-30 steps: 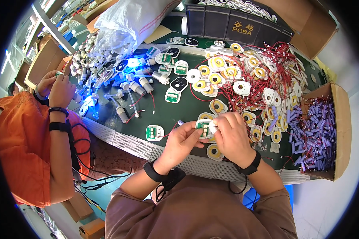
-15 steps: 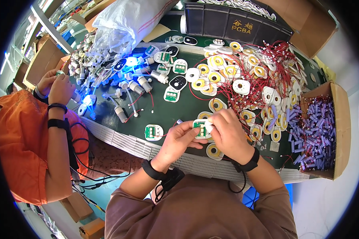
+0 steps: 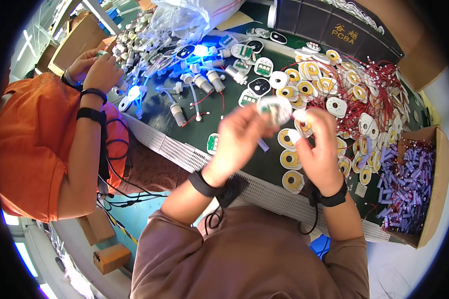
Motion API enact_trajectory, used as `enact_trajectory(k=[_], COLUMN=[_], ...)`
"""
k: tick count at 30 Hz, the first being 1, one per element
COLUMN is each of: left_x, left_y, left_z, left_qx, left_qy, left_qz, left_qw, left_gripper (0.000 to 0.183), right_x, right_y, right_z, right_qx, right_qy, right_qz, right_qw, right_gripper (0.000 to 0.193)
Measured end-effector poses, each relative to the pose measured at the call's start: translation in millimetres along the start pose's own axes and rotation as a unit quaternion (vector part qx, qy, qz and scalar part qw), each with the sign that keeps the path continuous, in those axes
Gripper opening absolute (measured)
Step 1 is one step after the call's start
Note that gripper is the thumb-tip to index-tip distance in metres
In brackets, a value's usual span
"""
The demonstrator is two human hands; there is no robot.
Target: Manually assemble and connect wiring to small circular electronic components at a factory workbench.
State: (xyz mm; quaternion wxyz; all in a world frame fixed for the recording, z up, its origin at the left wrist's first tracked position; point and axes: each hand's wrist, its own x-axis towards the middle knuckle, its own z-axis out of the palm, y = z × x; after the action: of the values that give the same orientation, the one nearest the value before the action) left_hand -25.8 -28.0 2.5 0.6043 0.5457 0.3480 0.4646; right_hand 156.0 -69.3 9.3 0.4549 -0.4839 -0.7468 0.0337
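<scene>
My left hand [image 3: 240,133] is closed on a white rounded cover with a green circuit board [image 3: 275,110], lifted above the bench. Motion blurs the hand and the board's details. Just right of the cover is my right hand [image 3: 320,144], with its thumb and forefinger apart and nothing visible between them; white caps cover these two fingertips. A purple cylindrical battery [image 3: 263,145] shows below the cover, close to my left fingers. Another white cover with a green board [image 3: 213,143] lies on the bench, partly behind my left hand. Yellow-ringed white discs [image 3: 290,158] lie beside my right hand.
A heap of white discs with red wires [image 3: 354,99] covers the right of the bench. Beyond it stand a cardboard box of purple batteries [image 3: 426,199] and a black bin [image 3: 329,30]. On the left, a co-worker's hands [image 3: 97,70] work near lit blue parts [image 3: 200,51].
My hands have come apart: the right has let go of the cover, while the left has raised it away from me. The whole view has shifted and tilted.
</scene>
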Motion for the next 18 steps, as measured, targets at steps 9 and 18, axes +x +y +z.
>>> enact_trajectory(k=[9, 18], left_x=[21.2, 14.6], left_y=[30.5, 12.1], left_z=[-64.1, -72.3], left_qx=[-0.187, -0.209], left_qy=[0.17, 0.164], left_qz=[0.123, 0.106], left_qw=[0.96, 0.958], left_gripper=[0.019, 0.016], right_x=[-7.0, -9.3], right_y=[32.9, 32.3], right_z=[-6.2, -13.8], right_qx=[0.16, 0.061], right_qy=[-0.12, -0.254], right_qz=[0.212, 0.22], right_qw=[0.956, 0.94], right_gripper=[0.019, 0.016])
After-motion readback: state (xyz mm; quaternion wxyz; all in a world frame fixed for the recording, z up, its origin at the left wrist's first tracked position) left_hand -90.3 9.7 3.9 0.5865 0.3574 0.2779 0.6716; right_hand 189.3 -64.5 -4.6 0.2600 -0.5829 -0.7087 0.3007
